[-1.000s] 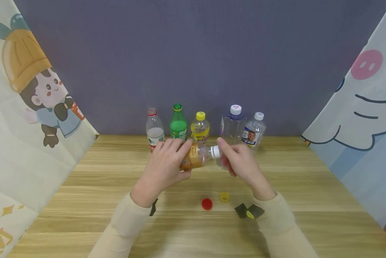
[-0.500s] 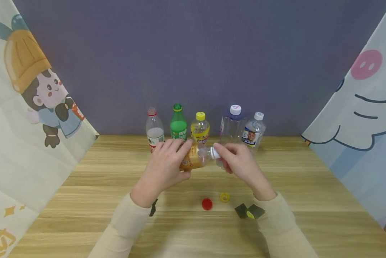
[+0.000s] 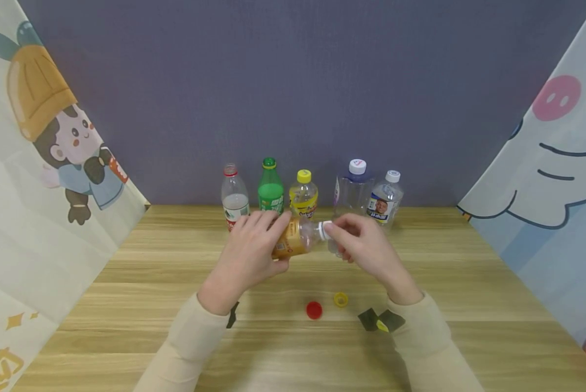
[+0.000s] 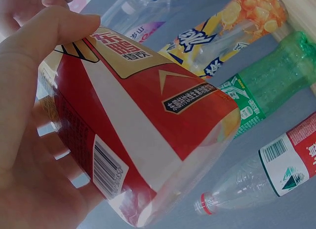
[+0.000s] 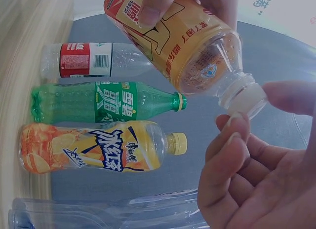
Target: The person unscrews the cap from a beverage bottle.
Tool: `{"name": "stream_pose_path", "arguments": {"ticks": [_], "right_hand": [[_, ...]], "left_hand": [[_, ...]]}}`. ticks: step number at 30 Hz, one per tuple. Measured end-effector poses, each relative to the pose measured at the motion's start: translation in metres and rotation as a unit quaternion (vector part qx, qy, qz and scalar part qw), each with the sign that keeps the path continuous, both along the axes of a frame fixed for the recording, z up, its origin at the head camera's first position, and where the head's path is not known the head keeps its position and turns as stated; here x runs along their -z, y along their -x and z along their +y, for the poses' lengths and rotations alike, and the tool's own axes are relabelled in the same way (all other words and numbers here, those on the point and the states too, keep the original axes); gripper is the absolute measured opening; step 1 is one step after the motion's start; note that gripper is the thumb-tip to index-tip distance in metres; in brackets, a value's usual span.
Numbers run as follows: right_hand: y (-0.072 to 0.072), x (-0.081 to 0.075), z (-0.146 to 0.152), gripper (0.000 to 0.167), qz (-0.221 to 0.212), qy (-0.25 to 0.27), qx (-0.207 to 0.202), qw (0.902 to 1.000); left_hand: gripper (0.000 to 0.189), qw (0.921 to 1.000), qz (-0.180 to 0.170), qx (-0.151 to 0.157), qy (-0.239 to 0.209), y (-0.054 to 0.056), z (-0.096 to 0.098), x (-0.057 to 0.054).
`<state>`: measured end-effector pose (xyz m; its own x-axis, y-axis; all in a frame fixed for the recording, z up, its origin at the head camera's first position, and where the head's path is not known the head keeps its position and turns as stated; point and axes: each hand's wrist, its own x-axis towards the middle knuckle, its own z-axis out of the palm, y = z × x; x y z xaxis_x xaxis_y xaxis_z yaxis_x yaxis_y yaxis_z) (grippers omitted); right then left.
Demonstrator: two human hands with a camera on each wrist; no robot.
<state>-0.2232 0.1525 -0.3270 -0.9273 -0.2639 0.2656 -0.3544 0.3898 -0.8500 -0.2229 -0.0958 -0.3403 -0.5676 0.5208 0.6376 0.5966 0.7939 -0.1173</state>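
The right hand [image 3: 368, 245]'s thumb and fingers are pinching the white cap [image 5: 247, 99], while the left hand [image 3: 249, 245] is curling around the red-and-gold bottle [image 5: 195, 54], holding it nearly sideways above the table [image 3: 175, 337], neck toward the right hand. Working the cap well probably means bracing the body without crushing thin plastic and keeping any twist square to the neck. Its label is reading 东鹏特饮; beyond, the green bottle [image 5: 74, 103] is showing 雪碧 and the yellow-capped bottle [image 5: 106, 149] is showing 冰红茶.
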Motion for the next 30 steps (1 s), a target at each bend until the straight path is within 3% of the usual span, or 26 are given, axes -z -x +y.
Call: {"name": "stream_pose_path", "arguments": {"ticks": [23,30], "right_hand": [[-0.0022,-0.001,0.0027,0.04,0.017,-0.002,-0.04,0.999],[-0.0009,-0.0009,0.0015,0.038,0.002,0.006,-0.007,1.0]], "left_hand": [[0.081,1.0,-0.004,0.0,-0.002,-0.0009,-0.0013,0.0008],[0.08,1.0,0.001,0.0,-0.001,-0.0009,-0.0009,0.0007]]}}
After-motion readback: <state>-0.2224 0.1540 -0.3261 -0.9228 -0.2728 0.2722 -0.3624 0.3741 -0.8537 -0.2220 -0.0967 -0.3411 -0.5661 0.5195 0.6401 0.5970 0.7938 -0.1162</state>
